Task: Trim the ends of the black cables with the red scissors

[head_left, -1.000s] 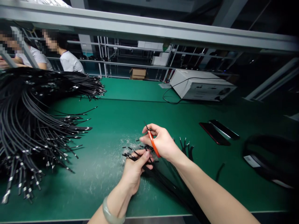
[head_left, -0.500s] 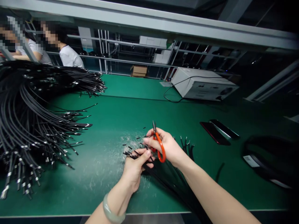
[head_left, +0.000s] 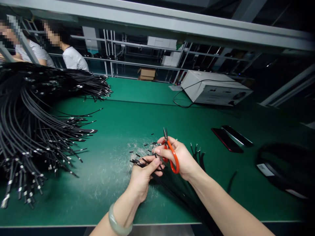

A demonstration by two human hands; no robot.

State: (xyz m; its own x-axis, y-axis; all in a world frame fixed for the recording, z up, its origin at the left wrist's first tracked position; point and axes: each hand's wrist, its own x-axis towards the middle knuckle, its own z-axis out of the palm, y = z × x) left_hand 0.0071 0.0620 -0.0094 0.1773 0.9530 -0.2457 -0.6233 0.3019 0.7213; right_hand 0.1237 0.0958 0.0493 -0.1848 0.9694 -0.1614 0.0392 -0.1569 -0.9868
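My left hand [head_left: 144, 175], with a pale green bangle on its wrist, is closed around a few black cables [head_left: 172, 190] near their ends. The cables run down to the right over the bench edge. Close beside it, my right hand [head_left: 180, 157] holds orange-handled scissors [head_left: 175, 162], blades pointing up and slightly apart. Its thumb and fingertips are near a cable end above my left fingers; whether they pinch it is too small to tell. Short black offcuts [head_left: 138, 155] and fine whitish strands [head_left: 110, 173] lie on the green bench [head_left: 118, 121] around my hands.
A large pile of black cables [head_left: 31, 114] covers the left side. At the back right stands a white box-shaped machine [head_left: 214, 88]. Two phones [head_left: 227, 140] and a black coil with white labels [head_left: 283, 170] lie to the right. Two people [head_left: 73, 59] sit beyond the pile.
My right hand and the scissors have shifted slightly right, a little away from my left hand. My left hand has kept its hold on the cables and barely moved.
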